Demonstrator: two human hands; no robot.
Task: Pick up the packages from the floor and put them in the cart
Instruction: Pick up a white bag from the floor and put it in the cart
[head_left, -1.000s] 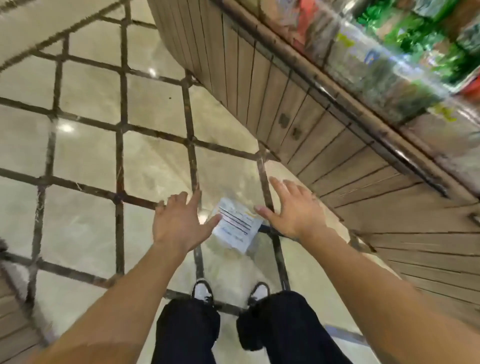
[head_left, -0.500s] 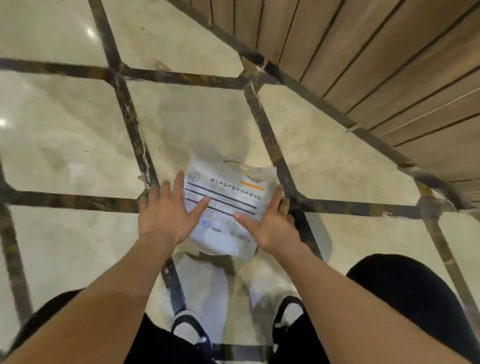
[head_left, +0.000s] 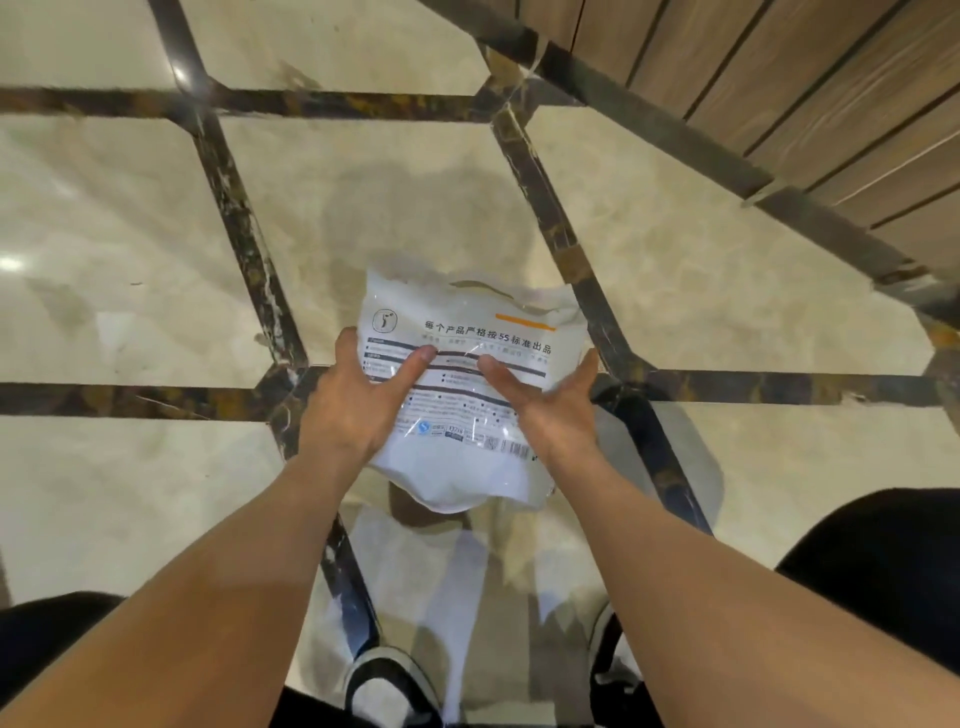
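above the floor (head_left: 130, 322), both hands clasp the package (head_left: 467, 374), thumbs on top.

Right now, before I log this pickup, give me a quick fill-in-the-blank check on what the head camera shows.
1. The white package is gripped by ____ hands, the left hand and the right hand.
2. The stripe near the package's top right corner is ____.
3. The pale floor tiles are separated by ____ bands.
4. The panelling at upper right looks like ____.

Answers: both; orange; dark; wood
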